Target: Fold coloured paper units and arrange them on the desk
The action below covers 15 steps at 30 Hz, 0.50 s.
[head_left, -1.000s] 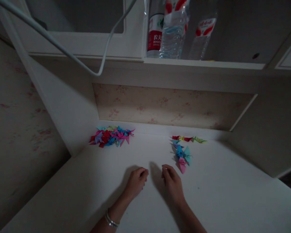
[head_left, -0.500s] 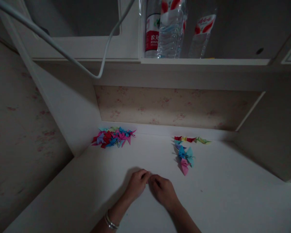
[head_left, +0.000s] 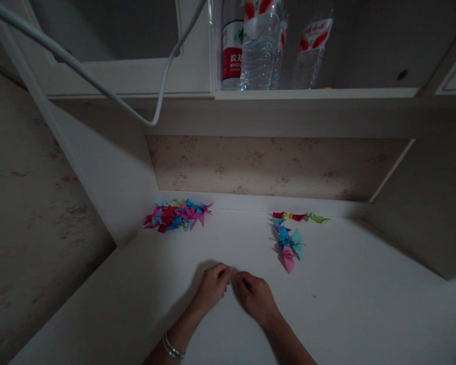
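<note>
My left hand (head_left: 213, 284) and my right hand (head_left: 255, 296) face each other low over the white desktop (head_left: 349, 284), with a narrow gap between them. The fingers of both are curled, thumbs pressed to the forefingers. Whatever they may pinch is too small or hidden to make out. Beyond the right hand lie several folded paper cranes, among them a pink crane (head_left: 288, 258), a blue crane (head_left: 284, 237) and a light teal crane (head_left: 298, 244). A heap of many-coloured paper cranes (head_left: 177, 217) rests at the back left.
A row of red, yellow and green folded paper (head_left: 300, 217) lies along the back edge. Overhead, a shelf (head_left: 319, 94) holds clear plastic bottles (head_left: 260, 56). A grey-white cable (head_left: 110, 96) hangs at upper left. Side panels (head_left: 110, 167) bound the desk.
My left hand has shifted slightly left, widening the gap between the hands a little. The right hand stays nearly in place. The camera view has moved slightly.
</note>
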Each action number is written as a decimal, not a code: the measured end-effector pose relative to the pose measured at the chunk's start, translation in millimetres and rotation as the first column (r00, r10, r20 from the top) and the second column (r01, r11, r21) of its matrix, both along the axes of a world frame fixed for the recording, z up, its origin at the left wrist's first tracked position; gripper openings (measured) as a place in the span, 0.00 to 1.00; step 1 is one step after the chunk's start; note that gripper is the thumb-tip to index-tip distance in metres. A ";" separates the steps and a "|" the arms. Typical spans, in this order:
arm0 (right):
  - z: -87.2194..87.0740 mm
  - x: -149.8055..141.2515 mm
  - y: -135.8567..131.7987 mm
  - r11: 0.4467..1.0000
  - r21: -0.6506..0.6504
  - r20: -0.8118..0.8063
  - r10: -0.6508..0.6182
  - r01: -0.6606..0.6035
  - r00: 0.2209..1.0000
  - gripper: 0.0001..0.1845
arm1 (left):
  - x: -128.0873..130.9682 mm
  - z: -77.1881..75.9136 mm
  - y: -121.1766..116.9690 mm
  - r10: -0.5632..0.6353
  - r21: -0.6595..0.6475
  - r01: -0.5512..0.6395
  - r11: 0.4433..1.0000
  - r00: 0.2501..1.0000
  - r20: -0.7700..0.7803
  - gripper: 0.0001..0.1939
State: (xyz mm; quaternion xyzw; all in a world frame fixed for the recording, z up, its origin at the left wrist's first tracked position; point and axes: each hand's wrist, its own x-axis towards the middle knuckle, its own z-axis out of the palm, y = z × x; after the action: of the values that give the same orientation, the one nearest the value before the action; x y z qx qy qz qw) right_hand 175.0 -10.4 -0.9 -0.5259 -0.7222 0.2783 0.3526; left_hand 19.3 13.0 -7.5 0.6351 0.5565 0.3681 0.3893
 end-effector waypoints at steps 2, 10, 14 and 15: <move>-2.7 -0.1 1.1 1.000 -0.001 -0.015 -0.031 0.031 0.999 0.15 | -10.1 0.3 10.8 0.064 0.023 -0.063 0.998 0.997 -0.041 0.20; -4.6 -1.9 3.6 0.997 0.001 -0.012 -0.081 0.081 0.997 0.14 | -113.6 39.4 89.9 0.436 0.306 -0.334 0.891 0.816 -0.379 0.14; -6.2 -1.9 4.9 0.995 -0.008 0.001 -0.100 0.100 0.995 0.14 | -157.3 58.6 113.4 0.482 0.400 -0.289 0.870 0.670 -0.564 0.16; -7.4 -1.7 5.3 0.994 -0.007 0.000 -0.106 0.106 0.994 0.14 | -164.2 61.4 116.9 0.467 0.400 -0.260 0.879 0.640 -0.610 0.16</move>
State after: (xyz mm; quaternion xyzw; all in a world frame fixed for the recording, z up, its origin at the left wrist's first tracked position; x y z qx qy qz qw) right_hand 173.3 -5.1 -8.3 -0.5648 -0.6923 0.2618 0.3650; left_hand -144.9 130.0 53.9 0.6465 0.7207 0.2494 -0.0220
